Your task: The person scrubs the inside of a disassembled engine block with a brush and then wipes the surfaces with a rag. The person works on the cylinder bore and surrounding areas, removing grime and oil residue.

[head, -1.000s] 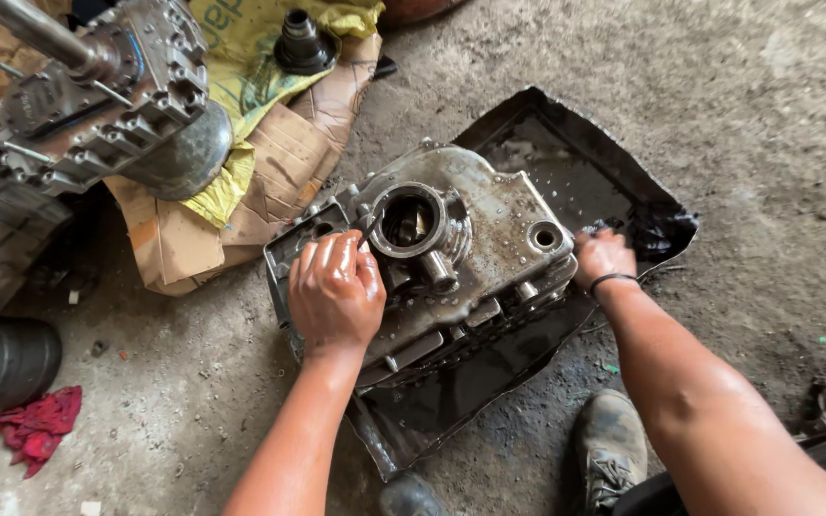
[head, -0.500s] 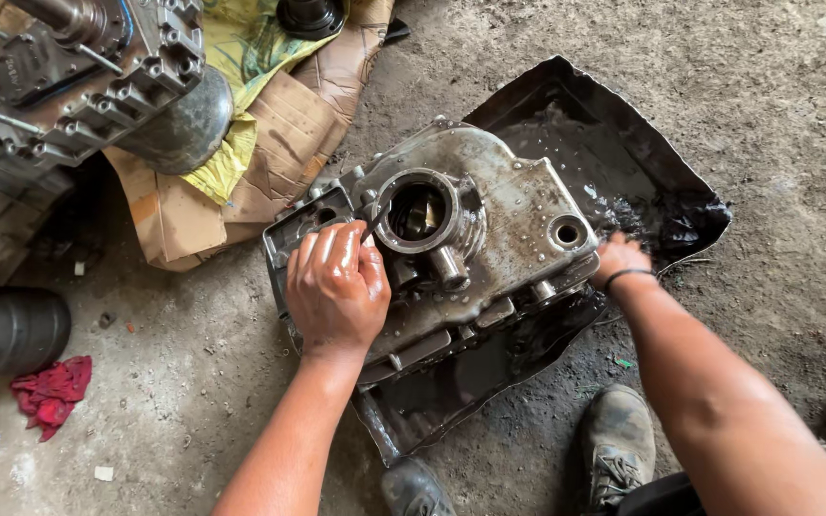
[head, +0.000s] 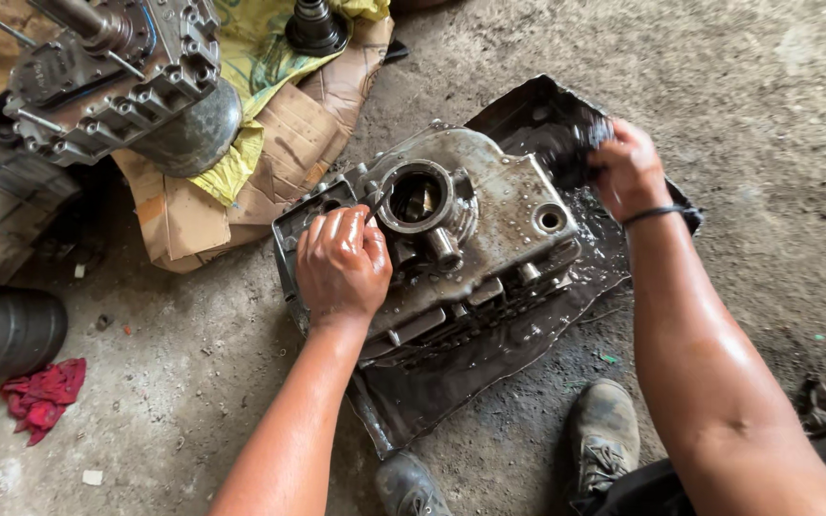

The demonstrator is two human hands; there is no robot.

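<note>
A wet, oily grey metal gearbox housing (head: 489, 205) with a round open bore (head: 417, 196) lies in a shallow black tray (head: 451, 368) on the concrete floor. My left hand (head: 341, 263) rests on the housing's near left edge, fingers curled against the rim beside the bore. My right hand (head: 628, 172) is raised over the tray's far right corner, closed on a dark wet brush (head: 566, 153). A black band circles that wrist.
A second metal gearbox assembly (head: 112, 72) with studs and a shaft sits at top left on cardboard (head: 212, 205) and yellow sacking. A dark cylinder (head: 2, 330) and a red rag (head: 42, 397) lie at left. My shoes (head: 604, 435) stand beside the tray.
My right hand has lifted from the tray's right edge up to its far corner, now gripping the dark brush. The left hand has stayed on the housing.
</note>
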